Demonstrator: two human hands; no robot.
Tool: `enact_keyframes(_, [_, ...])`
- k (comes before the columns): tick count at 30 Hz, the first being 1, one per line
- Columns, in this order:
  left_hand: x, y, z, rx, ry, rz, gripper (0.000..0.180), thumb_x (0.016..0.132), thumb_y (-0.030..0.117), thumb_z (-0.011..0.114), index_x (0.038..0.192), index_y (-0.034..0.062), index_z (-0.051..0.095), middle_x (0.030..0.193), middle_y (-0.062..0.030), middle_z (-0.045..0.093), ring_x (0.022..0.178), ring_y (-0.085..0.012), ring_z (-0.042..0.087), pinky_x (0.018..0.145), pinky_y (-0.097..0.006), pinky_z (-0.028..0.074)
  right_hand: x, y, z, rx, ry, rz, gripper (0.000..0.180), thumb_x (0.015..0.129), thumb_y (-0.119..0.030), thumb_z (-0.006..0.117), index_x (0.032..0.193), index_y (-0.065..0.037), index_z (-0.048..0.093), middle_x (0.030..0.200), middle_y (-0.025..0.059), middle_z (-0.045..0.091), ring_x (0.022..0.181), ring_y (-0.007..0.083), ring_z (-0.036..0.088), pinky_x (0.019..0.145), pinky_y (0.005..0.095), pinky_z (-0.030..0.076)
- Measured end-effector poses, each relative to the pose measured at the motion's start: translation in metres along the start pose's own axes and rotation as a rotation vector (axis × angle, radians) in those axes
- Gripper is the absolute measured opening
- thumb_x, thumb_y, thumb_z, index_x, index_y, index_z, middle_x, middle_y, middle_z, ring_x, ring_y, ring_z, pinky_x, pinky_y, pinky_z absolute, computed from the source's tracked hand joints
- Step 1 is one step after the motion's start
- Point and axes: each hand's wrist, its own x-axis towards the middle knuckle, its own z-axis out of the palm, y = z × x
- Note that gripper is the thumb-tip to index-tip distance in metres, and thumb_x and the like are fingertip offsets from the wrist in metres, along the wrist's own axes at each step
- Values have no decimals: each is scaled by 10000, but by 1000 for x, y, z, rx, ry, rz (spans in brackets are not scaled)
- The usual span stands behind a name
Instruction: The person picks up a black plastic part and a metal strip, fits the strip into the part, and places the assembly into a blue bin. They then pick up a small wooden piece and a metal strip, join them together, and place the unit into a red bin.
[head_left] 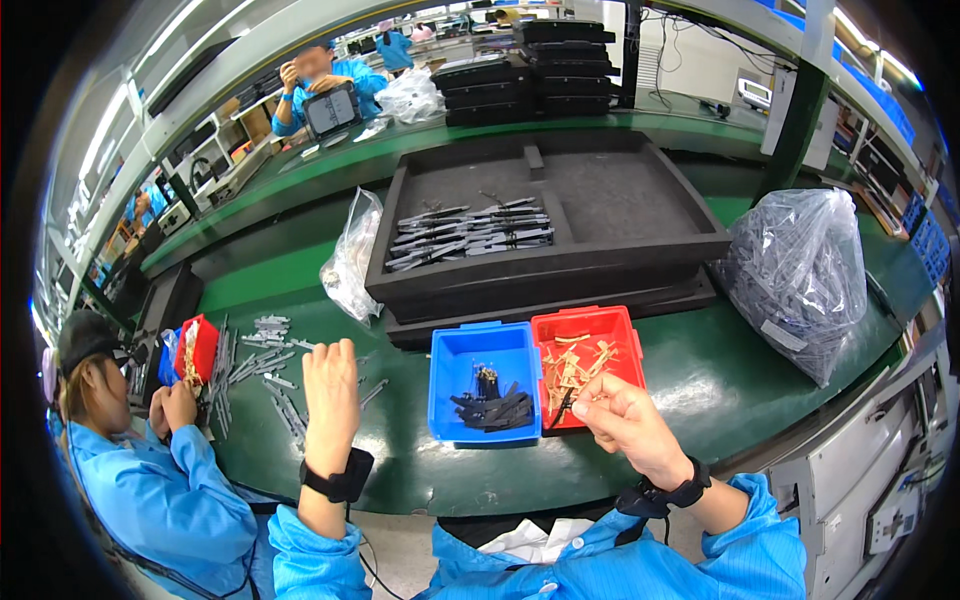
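Note:
Above the front of the red bin, my right hand pinches a thin dark strip between thumb and fingertips. Tan pieces lie loose inside that bin. A blue bin adjoins it on the left, holding black strips and a small cluster of black pins with brass-coloured tips. My left hand is raised over the table left of the blue bin, its fingers curled away; whatever they hold is hidden. Grey slim parts lie on the table beside it.
A large black foam tray with stacked grey parts stands behind the bins. Clear bags flank it, a small one left and a full one right. At the left, a co-worker handles parts by another red bin.

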Motion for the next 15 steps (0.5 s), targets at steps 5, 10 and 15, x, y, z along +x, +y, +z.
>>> enact_keyframes(5, [-18, 2, -45, -676, 109, -297, 215, 738, -17, 632, 945, -12, 573, 799, -132, 613, 730, -247, 593, 651, -315, 465, -1, 0, 2, -72, 70, -57, 57, 883, -113, 563, 852, -69, 545, 673, -58, 500, 527, -2, 388, 451, 171, 260])
enact_keyframes(10, [-41, 94, -44, -2076, -331, -564, 115, 839, 32, 610, 947, 17, 576, 915, -153, 662, 785, -167, 631, 682, -260, 494, -1, 4, 10, -59, -27, -199, 37, 839, -39, 580, 807, -35, 561, 898, 34, 564, 802, 71, 536, 667, 212, 463])
enact_keyframes(15, [-47, 133, -45, -2292, -558, -590, 116, 878, 73, 577, 971, 5, 568, 945, -160, 657, 800, -163, 633, 685, -256, 503, -2, 14, 25, -80, -68, -288, 60, 814, -15, 603, 774, -32, 561, 1105, 111, 534, 1044, 160, 528, 850, 284, 475])
